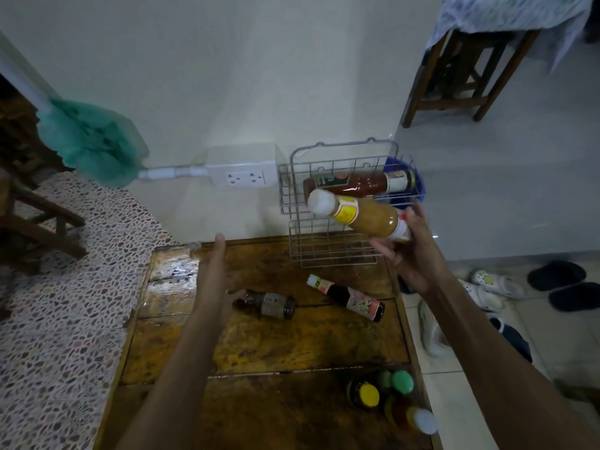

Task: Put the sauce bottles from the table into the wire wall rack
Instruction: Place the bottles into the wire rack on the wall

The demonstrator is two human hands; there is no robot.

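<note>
right grip (410, 251): clamped on yellow sauce bottle (360, 216) | left grip (214, 271): apart, empty

Both forearms are bare up to the frame's edge, no sleeves showing. The left hand (214, 271) and right hand (410, 251) wear nothing visible.

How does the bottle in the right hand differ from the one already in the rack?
The yellowish sauce bottle is held by its base in the right hand, in front of the wire rack; the red sauce bottle lies in the rack's upper tier. The yellowish one has pale contents and a white cap pointing left; the red one's cap points right. Both lie roughly horizontal.
</note>
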